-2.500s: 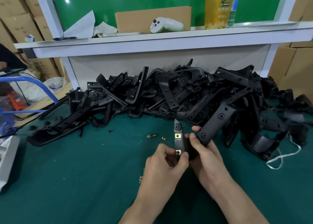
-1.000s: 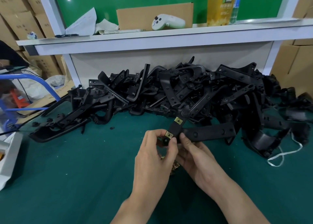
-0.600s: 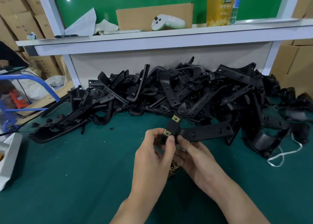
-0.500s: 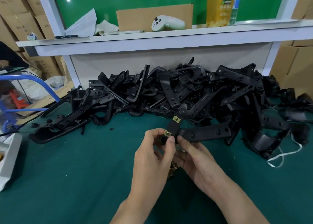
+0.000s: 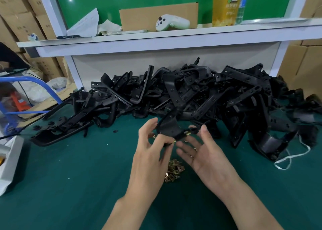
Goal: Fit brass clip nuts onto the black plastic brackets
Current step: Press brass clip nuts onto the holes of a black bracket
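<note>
A black plastic bracket (image 5: 168,127) hangs blurred above the green table between my hands, with two brass clip nuts (image 5: 187,134) showing along its lower edge. My left hand (image 5: 149,153) pinches the bracket's near end with curled fingers, thumb raised beside it. My right hand (image 5: 200,153) is palm up with spread, straight fingers just right of the bracket, its thumb close to the bracket's right tip. A small heap of loose brass clip nuts (image 5: 174,170) lies on the mat under my hands.
A big pile of black brackets (image 5: 191,94) fills the back of the green table (image 5: 78,177) under a white shelf (image 5: 156,40). A white cord (image 5: 292,156) lies at right. A white tray (image 5: 8,160) and blue frame (image 5: 43,85) stand at left.
The bracket has turned over between my hands, so its long arm no longer points right. My right hand has let go and spread open; my left hand still holds it.
</note>
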Tool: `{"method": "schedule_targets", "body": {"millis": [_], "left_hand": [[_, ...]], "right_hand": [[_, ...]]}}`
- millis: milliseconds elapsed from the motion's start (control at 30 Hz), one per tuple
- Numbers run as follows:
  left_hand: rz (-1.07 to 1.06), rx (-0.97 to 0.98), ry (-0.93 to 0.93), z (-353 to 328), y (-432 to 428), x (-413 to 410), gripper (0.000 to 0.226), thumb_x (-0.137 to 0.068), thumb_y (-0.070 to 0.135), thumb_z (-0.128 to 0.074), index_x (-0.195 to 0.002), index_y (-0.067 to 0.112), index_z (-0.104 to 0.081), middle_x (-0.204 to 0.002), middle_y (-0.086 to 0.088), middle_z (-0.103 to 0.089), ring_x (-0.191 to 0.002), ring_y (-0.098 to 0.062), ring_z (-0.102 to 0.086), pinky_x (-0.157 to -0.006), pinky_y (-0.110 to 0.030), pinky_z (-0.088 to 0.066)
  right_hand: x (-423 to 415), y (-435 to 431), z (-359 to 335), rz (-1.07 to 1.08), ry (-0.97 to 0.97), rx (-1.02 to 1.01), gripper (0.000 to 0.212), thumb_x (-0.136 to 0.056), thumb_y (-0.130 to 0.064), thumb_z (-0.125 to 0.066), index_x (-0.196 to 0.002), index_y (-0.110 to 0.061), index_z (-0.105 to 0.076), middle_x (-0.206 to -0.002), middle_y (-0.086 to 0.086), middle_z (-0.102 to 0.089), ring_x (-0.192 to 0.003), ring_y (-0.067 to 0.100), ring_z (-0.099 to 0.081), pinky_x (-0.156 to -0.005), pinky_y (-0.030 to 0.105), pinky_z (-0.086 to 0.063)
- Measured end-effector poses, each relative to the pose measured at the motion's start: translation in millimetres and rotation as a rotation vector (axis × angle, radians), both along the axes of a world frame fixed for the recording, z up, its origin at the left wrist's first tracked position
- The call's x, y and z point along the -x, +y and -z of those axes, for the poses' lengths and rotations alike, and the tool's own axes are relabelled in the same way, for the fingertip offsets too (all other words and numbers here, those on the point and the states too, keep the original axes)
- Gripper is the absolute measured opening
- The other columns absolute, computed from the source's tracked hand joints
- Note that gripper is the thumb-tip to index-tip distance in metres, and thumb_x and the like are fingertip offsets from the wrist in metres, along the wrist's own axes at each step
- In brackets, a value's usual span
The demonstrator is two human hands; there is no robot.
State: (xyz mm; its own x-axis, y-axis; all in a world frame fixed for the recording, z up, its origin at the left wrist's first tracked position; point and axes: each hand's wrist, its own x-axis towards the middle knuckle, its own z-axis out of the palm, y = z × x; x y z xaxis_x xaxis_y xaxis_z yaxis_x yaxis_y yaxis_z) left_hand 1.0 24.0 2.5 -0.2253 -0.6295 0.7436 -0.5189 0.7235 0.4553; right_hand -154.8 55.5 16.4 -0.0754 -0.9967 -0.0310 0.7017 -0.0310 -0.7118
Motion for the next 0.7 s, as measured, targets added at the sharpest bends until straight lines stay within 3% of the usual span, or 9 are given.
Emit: {"method": "schedule_targets", "body": {"millis": [100,200,300,400,700], "left_hand": [[-0.009,0.034,-0.119,3.0,-2.2,-1.2,0.015,-0.09,0.013,-0.071,-0.097,0.023,-0.062,-0.152,-0.002,-0.037,-0.123,-0.015,-0.052,-0.071,-0.024,-0.056],[-0.005,0.038,-0.099,0.6,-1.1,0.1,0.022,-0.089,0.01,-0.07,-0.099,0.025,-0.057,-0.144,0.007,-0.043,-0.105,-0.017,-0.062,-0.061,-0.03,-0.055],[-0.014,-0.022,-0.063,-1.1,2.0,2.8,0.024,-0.091,0.022,-0.064,-0.107,0.032,-0.049,-0.126,0.019,-0.048,-0.095,-0.013,-0.062,-0.07,-0.03,-0.054],[-0.011,-0.03,-0.06,-0.9,4.6,5.1,0.031,-0.091,0.028,-0.063,-0.117,0.034,-0.047,-0.116,0.019,-0.054,-0.102,-0.007,-0.057,-0.084,-0.027,-0.049],[0.015,-0.117,0.016,-3.4,8.5,4.2,0.03,-0.095,0.046,-0.054,-0.122,0.04,-0.044,-0.116,0.025,-0.054,-0.11,0.003,-0.054,-0.087,-0.021,-0.049]], "right_hand": [[2.7,1.0,2.8,0.014,0.045,0.011,0.024,-0.089,-0.033,-0.067,-0.108,-0.022,-0.077,-0.117,0.014,-0.071,-0.094,0.026,-0.072,-0.079,0.032,-0.059],[4.7,2.0,4.9,0.013,0.058,0.046,0.026,-0.09,-0.022,-0.067,-0.114,-0.019,-0.076,-0.121,0.016,-0.07,-0.096,0.024,-0.072,-0.08,0.029,-0.059],[3.7,3.1,4.2,0.005,0.073,0.092,0.03,-0.089,-0.023,-0.066,-0.118,-0.02,-0.074,-0.121,0.016,-0.07,-0.099,0.024,-0.072,-0.082,0.029,-0.058],[3.5,3.4,3.9,0.018,0.063,0.107,0.029,-0.09,-0.02,-0.064,-0.117,-0.02,-0.074,-0.125,0.017,-0.068,-0.1,0.025,-0.071,-0.082,0.03,-0.058],[2.7,5.1,2.0,0.036,0.046,0.108,0.028,-0.084,-0.013,-0.072,-0.109,-0.023,-0.076,-0.114,0.017,-0.072,-0.097,0.025,-0.073,-0.079,0.029,-0.058]]}}
